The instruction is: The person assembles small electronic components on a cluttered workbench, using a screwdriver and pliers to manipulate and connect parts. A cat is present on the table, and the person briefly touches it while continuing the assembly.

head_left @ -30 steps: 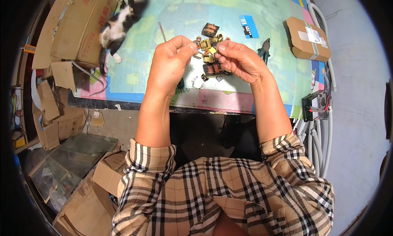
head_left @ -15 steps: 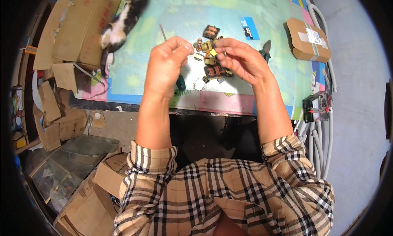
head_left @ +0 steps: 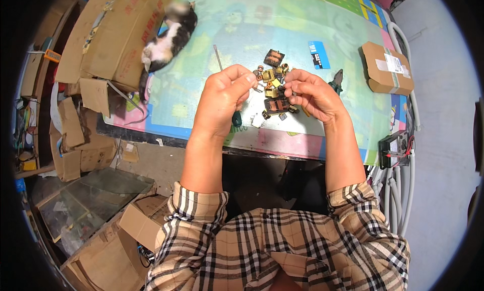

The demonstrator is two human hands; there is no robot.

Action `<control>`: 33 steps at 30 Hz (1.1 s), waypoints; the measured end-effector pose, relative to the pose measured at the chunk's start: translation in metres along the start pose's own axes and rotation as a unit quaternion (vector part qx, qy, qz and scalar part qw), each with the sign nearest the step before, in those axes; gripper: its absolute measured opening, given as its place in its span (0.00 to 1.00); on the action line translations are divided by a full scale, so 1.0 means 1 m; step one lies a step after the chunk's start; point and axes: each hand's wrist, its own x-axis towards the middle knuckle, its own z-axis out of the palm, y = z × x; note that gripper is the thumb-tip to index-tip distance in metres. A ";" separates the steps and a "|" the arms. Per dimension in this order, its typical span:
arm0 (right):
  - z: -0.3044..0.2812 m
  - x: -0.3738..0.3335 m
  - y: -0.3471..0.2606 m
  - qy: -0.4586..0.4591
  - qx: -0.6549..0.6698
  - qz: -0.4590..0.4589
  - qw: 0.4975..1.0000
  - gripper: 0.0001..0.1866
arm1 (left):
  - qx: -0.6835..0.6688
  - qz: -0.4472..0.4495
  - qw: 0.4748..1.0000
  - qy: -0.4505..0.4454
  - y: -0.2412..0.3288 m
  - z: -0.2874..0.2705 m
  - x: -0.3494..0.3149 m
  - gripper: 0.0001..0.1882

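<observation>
My left hand is closed in a pinch above the table, left of a pile of small electronic parts; what its fingertips hold, if anything, is too small to name. My right hand hovers at the pile's right side, thumb and fingers pressed together around something tiny and dark that I cannot make out. Between the hands lie copper-wound coils, among them a dark coil block, a yellow-wrapped transformer and another coil block farther back. A screwdriver lies partly hidden behind my left hand.
Green-handled pliers and a blue card lie right of the pile. A small cardboard box and a meter with red leads are at the right edge. A cat lies beside a large carton at left.
The view has shifted, so the table and everything on it appear lower and slightly right. Both hands stay over the pile, still pinched. The cat's head now shows at the far end.
</observation>
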 end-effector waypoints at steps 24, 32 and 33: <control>0.000 0.003 0.000 0.040 0.076 -0.028 0.996 0.06 | -0.131 -0.025 0.991 0.008 0.003 -0.007 0.002 0.08; -0.003 0.002 -0.002 0.026 0.085 -0.081 0.993 0.05 | -0.287 -0.053 0.956 0.015 -0.006 -0.015 0.008 0.07; 0.001 0.001 -0.001 0.038 0.045 -0.076 0.995 0.05 | -0.333 -0.037 0.942 0.002 -0.012 -0.020 0.010 0.08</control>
